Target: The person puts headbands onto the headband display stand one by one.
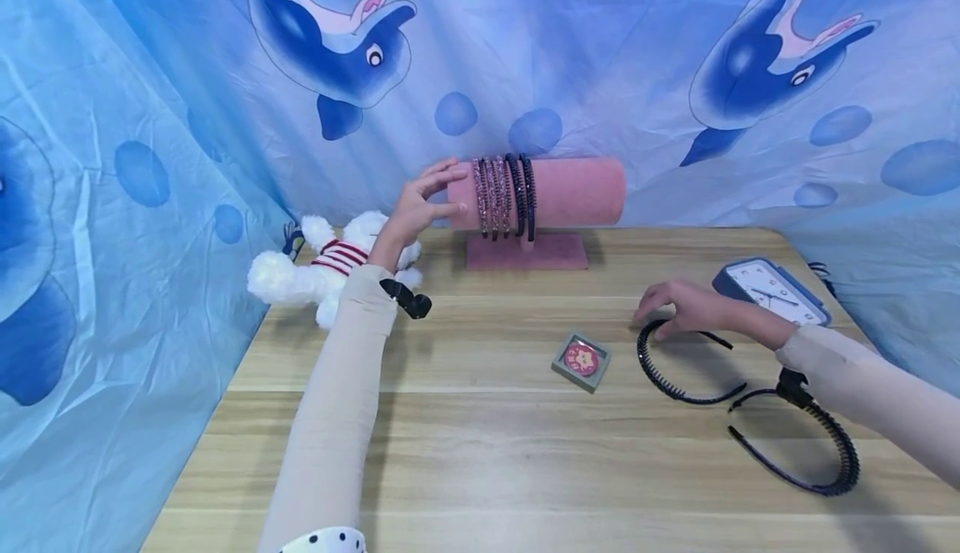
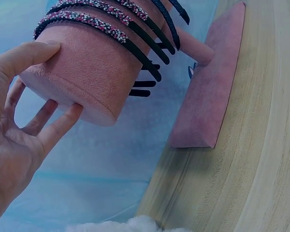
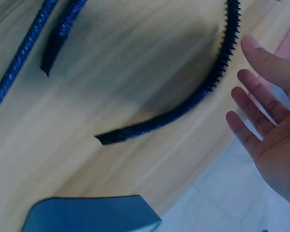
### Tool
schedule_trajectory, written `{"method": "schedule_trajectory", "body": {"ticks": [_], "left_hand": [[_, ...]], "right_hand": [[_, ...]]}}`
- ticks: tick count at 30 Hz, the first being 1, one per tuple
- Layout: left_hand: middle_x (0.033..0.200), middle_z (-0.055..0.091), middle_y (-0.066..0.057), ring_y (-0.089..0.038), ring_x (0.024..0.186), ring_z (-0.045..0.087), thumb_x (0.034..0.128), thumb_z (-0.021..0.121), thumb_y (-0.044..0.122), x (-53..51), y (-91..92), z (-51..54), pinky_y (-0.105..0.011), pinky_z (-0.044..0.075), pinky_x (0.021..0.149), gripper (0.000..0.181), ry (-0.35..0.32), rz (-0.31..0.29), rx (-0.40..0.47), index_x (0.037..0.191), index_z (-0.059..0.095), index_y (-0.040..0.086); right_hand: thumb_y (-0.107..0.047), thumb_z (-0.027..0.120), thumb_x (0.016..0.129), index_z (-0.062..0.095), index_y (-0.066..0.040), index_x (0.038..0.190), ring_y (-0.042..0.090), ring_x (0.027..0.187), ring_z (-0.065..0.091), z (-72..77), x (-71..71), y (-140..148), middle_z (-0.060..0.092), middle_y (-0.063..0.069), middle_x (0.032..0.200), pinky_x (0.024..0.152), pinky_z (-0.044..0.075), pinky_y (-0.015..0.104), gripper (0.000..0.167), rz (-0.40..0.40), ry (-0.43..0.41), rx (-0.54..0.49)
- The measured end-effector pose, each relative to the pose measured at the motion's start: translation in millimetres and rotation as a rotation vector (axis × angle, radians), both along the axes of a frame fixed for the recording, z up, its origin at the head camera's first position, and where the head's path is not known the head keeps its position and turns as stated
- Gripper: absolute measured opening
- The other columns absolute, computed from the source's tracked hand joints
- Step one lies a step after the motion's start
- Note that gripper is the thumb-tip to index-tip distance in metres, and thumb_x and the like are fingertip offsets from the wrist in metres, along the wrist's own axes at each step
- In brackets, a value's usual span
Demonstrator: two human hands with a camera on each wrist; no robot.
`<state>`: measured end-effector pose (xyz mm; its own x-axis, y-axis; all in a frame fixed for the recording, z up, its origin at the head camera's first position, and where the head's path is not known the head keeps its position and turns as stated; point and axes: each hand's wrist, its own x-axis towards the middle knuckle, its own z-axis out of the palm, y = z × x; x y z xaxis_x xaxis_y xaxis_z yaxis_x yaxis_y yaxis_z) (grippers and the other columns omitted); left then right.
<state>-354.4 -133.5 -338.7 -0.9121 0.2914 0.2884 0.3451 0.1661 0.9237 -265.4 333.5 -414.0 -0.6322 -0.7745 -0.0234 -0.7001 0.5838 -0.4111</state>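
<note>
A pink headband stand (image 1: 573, 190) stands at the back of the table. Its padded roll carries several headbands, some with pink glitter (image 1: 492, 198) and some dark (image 1: 530, 194). My left hand (image 1: 420, 203) grips the roll's left end; the left wrist view shows the thumb (image 2: 36, 54) on its surface and fingertips on the other side. At the right, a dark toothed headband (image 1: 651, 369) lies on the table. Over its far side hovers my right hand (image 1: 686, 307), fingers apart and holding nothing in the right wrist view. A second dark headband (image 1: 846, 453) lies nearer, partly under the right forearm.
A white plush toy (image 1: 288, 278) in a red-striped top lies at the left, behind the left wrist. Between the arms is a small grey-framed box (image 1: 581, 361) with a red picture. A blue clock (image 1: 780, 293) sits at the back right. Blue dolphin-print cloth (image 1: 600, 52) hangs behind.
</note>
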Motion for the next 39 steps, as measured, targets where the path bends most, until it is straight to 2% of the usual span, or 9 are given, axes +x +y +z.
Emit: {"method": "schedule_trajectory", "body": {"ticks": [7,14,22,25,31,39], "left_hand": [[0.165,0.035,-0.008,-0.033,0.148,0.040,0.0829,0.076,-0.006,-0.9,0.2,-0.6,-0.047,0.034,0.125,0.058,-0.005,-0.009,0.022,0.138,0.059,0.000],[0.165,0.036,-0.006,-0.032,0.147,0.040,0.0825,0.077,-0.005,-0.8,0.1,-0.5,-0.045,0.034,0.125,0.059,-0.011,0.000,0.018,0.138,0.059,0.002],[0.165,0.037,-0.006,-0.032,0.148,0.040,0.0822,0.077,-0.006,-0.3,0.0,-0.1,-0.044,0.033,0.125,0.058,-0.010,-0.004,0.022,0.137,0.059,0.000],[0.165,0.037,-0.006,-0.032,0.148,0.039,0.0818,0.077,-0.006,-0.6,-0.2,-0.1,-0.044,0.033,0.126,0.058,-0.011,-0.004,0.022,0.137,0.059,0.000],[0.165,0.036,-0.005,-0.031,0.148,0.039,0.0822,0.077,-0.006,-0.4,-0.5,0.1,-0.044,0.032,0.126,0.059,-0.013,-0.005,0.025,0.138,0.059,0.001],[0.165,0.036,-0.005,-0.031,0.148,0.038,0.0827,0.077,-0.006,1.4,-0.2,0.9,-0.043,0.032,0.126,0.059,-0.011,-0.008,0.022,0.138,0.059,0.001]], "right_hand": [[-0.005,0.087,0.074,0.081,-0.013,0.105,0.018,0.095,0.068,-12.3,0.6,2.0,0.075,0.001,0.103,0.085,0.060,0.033,0.032,0.030,-0.001,-0.045],[-0.004,0.086,0.077,0.081,-0.011,0.101,0.019,0.092,0.068,-18.6,3.3,3.2,0.073,0.002,0.100,0.080,0.059,0.031,0.026,-0.004,0.009,-0.059],[-0.001,0.083,0.079,0.082,-0.012,0.097,0.019,0.090,0.067,-21.7,5.5,0.1,0.071,0.001,0.098,0.078,0.059,0.032,0.021,-0.032,0.066,-0.053],[-0.002,0.083,0.081,0.082,-0.013,0.096,0.020,0.090,0.067,-17.1,5.8,-1.4,0.071,0.000,0.098,0.078,0.059,0.032,0.019,-0.057,0.052,-0.038],[-0.002,0.081,0.082,0.081,-0.014,0.096,0.023,0.094,0.071,0.3,2.4,-4.5,0.076,-0.002,0.097,0.082,0.062,0.042,0.018,-0.090,0.046,0.004],[0.003,0.076,0.086,0.076,-0.013,0.093,0.016,0.088,0.073,27.5,-3.0,-4.2,0.076,-0.005,0.091,0.078,0.062,0.035,0.018,-0.116,-0.029,0.061]]}}
